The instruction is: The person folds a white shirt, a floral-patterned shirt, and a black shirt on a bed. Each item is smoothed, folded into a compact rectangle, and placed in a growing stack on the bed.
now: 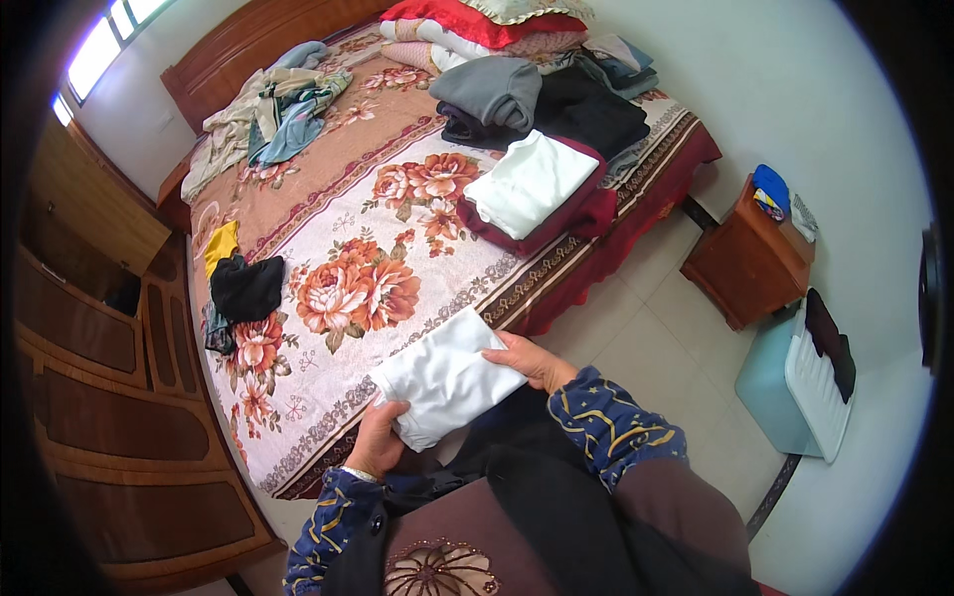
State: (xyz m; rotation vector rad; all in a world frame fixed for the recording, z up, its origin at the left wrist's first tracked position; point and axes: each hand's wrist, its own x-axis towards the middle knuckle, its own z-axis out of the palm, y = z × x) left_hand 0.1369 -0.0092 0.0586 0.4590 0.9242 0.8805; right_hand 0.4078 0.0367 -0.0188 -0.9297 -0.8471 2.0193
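Observation:
A folded white garment [451, 380] is held between my two hands, above the near edge of the bed. My left hand [380, 436] grips its lower left corner, thumb on top. On the opposite side, my right hand [533, 363] pinches the right edge; the fingers beneath the cloth are hidden. Farther along the bed's edge, another folded white garment [533, 186] rests on a dark red folded cloth [596, 212]. Under and around everything spreads a floral bedspread [358, 290] with orange flowers.
Dark and grey folded clothes [488, 93] are stacked behind, near pillows [477, 33]. Rumpled clothes [283, 112] lie at far left, a black garment [247, 287] nearer. A wooden nightstand [745, 261] and a lidded plastic bin [775, 387] stand right; a wooden wardrobe [127, 432] stands left.

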